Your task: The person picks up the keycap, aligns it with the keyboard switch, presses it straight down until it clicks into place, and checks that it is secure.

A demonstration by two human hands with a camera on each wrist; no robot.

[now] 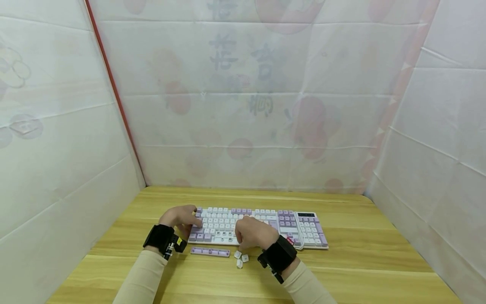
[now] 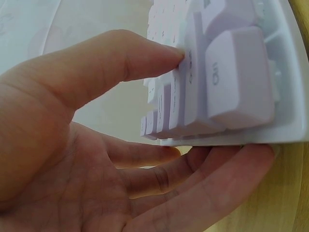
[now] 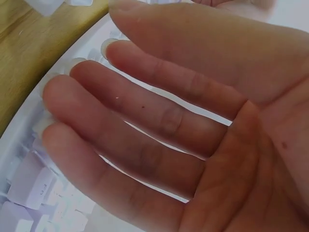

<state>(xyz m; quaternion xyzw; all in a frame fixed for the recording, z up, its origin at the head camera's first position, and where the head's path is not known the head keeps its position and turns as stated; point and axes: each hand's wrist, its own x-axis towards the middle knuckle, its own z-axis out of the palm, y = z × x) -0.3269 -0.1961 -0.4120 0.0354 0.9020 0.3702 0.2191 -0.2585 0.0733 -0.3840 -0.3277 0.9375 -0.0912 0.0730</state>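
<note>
The keyboard [image 1: 258,226] was set near the middle of the tabletop [image 1: 360,253]. Its left end was gripped by the left hand [image 1: 181,218], thumb on top. The right hand [image 1: 253,233] was laid flat on the keys, fingers straight

I sit at a wooden counter [image 1: 353,236] of pale yellow planks, its grain running left to right. Thin white sheeting [image 1: 243,105] closes it in on three sides: a far wall, a left wall and a right wall, all creased into a grid of fold lines. Faded reddish round prints and dark characters show faintly through the far sheet. A red strip [image 1: 114,93] runs slantwise down the far left corner where two sheets meet, and a paler reddish band [image 1: 398,93] marks the far right corner. The light is soft and even.
</note>
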